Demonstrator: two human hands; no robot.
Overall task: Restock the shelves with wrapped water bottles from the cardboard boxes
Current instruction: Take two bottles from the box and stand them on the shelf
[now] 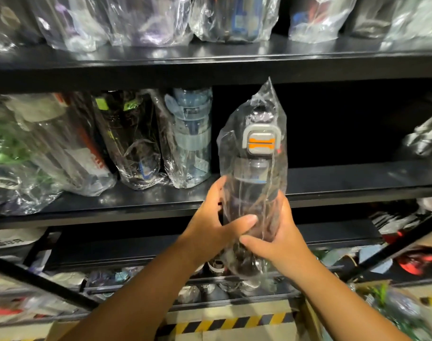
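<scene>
A dark water bottle (255, 178) with a grey and orange lid clasp stands upright inside a clear plastic bag, held in front of the middle black shelf (345, 179). My left hand (212, 222) grips its lower left side, thumb across the front. My right hand (276, 244) grips the lower right side and the bottom of the bag. The bottle's base is below the shelf edge, right of a row of wrapped bottles (189, 137) standing on that shelf.
The top shelf (210, 62) carries several wrapped bottles. The middle shelf is dark and open to the right of the held bottle, with a silvery wrapped item (424, 136) at the far right. Lower shelves hold more wrapped goods. A cardboard box (372, 313) sits at lower right.
</scene>
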